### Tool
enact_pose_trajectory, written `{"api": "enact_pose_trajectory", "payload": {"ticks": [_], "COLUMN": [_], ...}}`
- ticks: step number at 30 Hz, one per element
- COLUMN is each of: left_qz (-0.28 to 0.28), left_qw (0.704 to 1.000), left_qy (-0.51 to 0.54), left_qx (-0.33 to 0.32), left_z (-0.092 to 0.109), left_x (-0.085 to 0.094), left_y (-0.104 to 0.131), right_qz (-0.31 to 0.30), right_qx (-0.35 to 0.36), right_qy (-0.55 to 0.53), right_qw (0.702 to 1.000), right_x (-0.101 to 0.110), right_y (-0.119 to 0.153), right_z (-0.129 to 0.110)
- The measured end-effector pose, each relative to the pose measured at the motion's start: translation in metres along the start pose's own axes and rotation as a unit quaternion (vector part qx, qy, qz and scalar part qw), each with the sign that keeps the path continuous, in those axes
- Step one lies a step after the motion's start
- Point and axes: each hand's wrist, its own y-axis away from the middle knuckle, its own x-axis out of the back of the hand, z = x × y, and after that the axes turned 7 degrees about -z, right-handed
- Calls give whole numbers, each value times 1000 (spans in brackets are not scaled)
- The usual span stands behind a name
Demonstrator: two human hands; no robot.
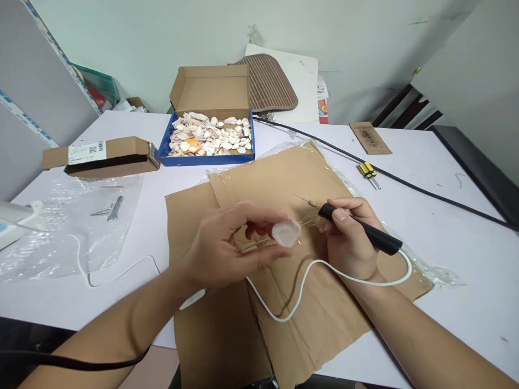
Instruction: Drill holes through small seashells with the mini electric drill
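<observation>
Pinched between the thumb and fingers of my left hand [231, 246] is a pale, ribbed shell [286, 233], held above the brown cardboard sheet [279, 178]. My right hand [352, 237] grips a black pen-shaped tool [371, 233] with a brass collar and a thin needle tip, which points up and left, apart from the shell. A white cable [310, 267] runs from the tool's back end and loops over the cardboard. Behind the sheet, a blue box [206, 160] with its lid up holds several white and pinkish shells [211, 138].
A long carton [113, 156] lies at the left, near a plastic bag [73, 227] with a small wrench [115, 208] on it. Yellow-black screwdrivers [368, 172] and a speckled cardboard piece [370, 138] lie back right. A black cord [405, 185] crosses the table.
</observation>
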Motion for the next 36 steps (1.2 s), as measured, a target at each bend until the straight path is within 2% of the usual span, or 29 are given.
{"api": "enact_pose_trajectory", "payload": {"ticks": [3,6,13,18,25,30,36], "left_qz": [10,26,29,29,70,77,180], "left_qw": [999,998,997,996,989,993,980], "left_qy": [21,14,-14,-28,-22,21,82], "left_qx": [-40,-56,-76,-83,-131,-84,27], "left_z": [16,22,23,24,18,19,12], "left_x": [-3,-2,0,0,-4,-2,5], "left_y": [1,0,-1,-2,0,4,-2], "right_qz": [-23,-39,-44,-55,-75,-75,-172], "right_qx": [-18,-40,-78,-73,-47,-19,11], "right_qy": [-19,-10,-36,-41,-58,-77,-109], "right_qw": [999,998,995,995,994,994,979], "right_x": [-1,-2,-2,0,1,3,13], "right_y": [0,2,5,6,5,4,0], "right_z": [1,0,-2,0,6,4,-21]}}
